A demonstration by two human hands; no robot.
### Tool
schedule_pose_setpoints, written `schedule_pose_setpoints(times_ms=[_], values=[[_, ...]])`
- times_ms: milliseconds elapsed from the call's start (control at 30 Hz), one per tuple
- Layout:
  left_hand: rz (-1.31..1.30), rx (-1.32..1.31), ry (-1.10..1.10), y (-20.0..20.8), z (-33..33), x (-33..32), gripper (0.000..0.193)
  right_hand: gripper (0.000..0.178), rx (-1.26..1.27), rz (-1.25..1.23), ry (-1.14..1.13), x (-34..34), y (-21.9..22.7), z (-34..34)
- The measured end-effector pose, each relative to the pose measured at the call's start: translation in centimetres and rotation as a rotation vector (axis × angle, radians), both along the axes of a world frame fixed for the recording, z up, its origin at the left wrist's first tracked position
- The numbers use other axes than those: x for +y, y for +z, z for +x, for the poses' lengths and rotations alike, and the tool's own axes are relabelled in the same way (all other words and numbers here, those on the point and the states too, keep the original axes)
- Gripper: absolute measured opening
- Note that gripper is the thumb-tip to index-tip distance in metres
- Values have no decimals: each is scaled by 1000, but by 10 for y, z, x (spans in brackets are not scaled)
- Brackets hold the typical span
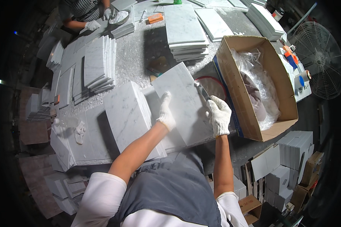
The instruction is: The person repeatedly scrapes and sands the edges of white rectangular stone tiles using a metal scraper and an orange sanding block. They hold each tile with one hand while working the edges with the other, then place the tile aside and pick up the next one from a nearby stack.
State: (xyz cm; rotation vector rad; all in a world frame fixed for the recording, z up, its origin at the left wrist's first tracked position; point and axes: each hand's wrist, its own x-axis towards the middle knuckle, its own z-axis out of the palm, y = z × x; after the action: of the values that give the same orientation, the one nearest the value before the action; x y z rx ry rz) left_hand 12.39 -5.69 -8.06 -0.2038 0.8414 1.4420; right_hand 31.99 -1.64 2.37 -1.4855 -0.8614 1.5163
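My left hand (166,112), in a white knitted glove, grips the left edge of a pale grey-veined marble tile (183,106). Its thumb lies along the tile's face, and the other fingers are mostly hidden. Beside the tile's right edge, my gloved right hand (219,115) is closed on a flat metal tool that looks like a scraper (203,92). The scraper's blade points away from me and rests close to the tile edge; its handle is hidden in the glove. Just left of my left hand stands a stack of similar tiles (127,113).
An open cardboard box (288,123) holding clear plastic stands at right, beside a red-rimmed round container (224,86). More tile stacks (183,26) (98,64) cover the dusty table (130,49). A large fan (320,60) is at far right. Another person's gloved hand (93,25) works at upper left.
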Motion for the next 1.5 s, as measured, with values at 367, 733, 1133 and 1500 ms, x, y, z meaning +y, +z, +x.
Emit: schedule_pose_setpoints(times_ms=[367,733,1133,1500], values=[[-46,-53,49,20,4,-1,61,32,10,-23,-29,-3,-2,-2],[-98,18,50,19,3,0,59,32,26,28,-46,-7,-9,-1],[-122,96,-1,-18,-6,-1,66,33,-38,1,-56,-16,-4,8],[-66,28,-10,-24,-9,-1,64,35,-13,75,-77,-23,-18,9]])
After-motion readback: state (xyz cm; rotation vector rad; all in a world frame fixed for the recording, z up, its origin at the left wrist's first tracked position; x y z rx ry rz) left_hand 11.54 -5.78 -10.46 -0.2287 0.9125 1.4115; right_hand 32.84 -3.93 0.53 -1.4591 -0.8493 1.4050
